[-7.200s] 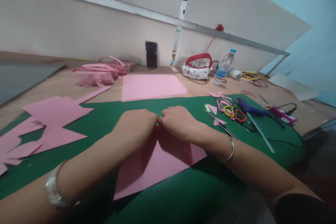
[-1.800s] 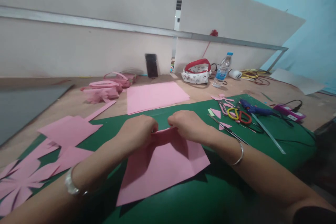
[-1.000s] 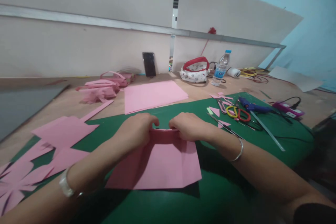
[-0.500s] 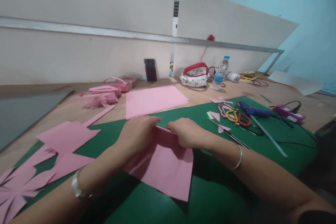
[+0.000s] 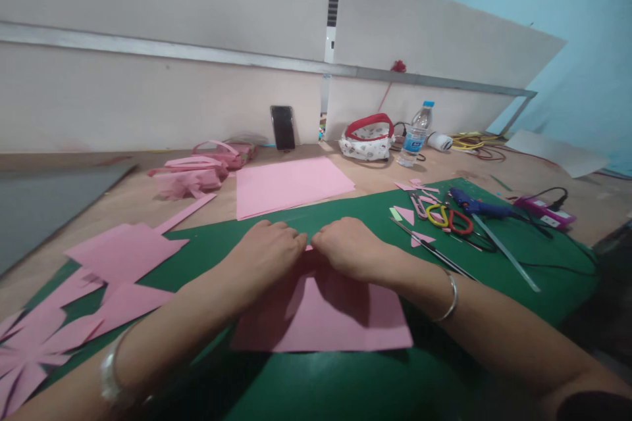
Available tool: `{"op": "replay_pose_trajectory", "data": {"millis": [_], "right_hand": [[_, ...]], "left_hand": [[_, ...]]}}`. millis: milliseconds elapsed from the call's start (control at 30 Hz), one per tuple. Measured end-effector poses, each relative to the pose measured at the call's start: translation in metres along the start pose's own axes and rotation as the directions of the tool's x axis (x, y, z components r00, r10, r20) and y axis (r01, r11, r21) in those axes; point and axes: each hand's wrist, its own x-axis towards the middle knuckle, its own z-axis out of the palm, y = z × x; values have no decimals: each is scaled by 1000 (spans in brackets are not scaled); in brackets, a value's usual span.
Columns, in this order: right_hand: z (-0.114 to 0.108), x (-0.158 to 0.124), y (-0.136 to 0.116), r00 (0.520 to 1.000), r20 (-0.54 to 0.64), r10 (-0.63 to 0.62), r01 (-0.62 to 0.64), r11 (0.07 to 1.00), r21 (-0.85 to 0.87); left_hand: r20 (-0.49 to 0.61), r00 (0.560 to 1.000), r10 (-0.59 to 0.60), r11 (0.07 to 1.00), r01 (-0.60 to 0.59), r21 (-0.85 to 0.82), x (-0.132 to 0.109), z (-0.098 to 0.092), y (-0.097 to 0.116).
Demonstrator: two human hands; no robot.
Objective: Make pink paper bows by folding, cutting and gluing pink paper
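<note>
Between my two hands is a sheet of pink paper, its far edge gripped and its near part spread toward me over the green cutting mat. My left hand is closed on the left part of that far edge, knuckles up. Close beside it, my right hand is closed on the same edge. Only a sliver of the edge shows between the fingers; the fingertips are mostly hidden. More pink sheets lie stacked just beyond my hands.
Cut pink pieces and a petal-shaped cutout lie at left. To the right are scissors, a pen, a blue glue gun and cables. A phone, pouch and water bottle stand at the back.
The pink paper has turned, its near edge now level across in front of me instead of slanting. My hands have drawn slightly closer together and their fingers have curled over the far edge.
</note>
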Motion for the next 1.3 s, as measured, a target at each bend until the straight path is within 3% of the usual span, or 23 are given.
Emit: {"op": "replay_pose_trajectory", "data": {"millis": [267, 567, 767, 967, 1300], "right_hand": [[-10, -4, -5, 995, 19, -93, 94, 995, -41], [-17, -4, 18, 991, 130, 30, -13, 992, -128], [-18, -2, 22, 985, 143, 100, -77, 984, -163], [-18, -3, 12, 988, 132, 79, -60, 988, -142], [-14, -4, 8, 999, 42, 15, -17, 999, 33]], "left_hand": [[16, 998, -67, 998, 67, 6, -2, -6, 6], [53, 986, -160, 987, 160, 1, -10, -7, -17], [78, 967, -241, 970, 242, -9, -13, -7, -25], [50, 978, -204, 979, 203, 22, -14, -10, -17], [2, 990, -139, 990, 139, 26, -9, -8, -17]]}}
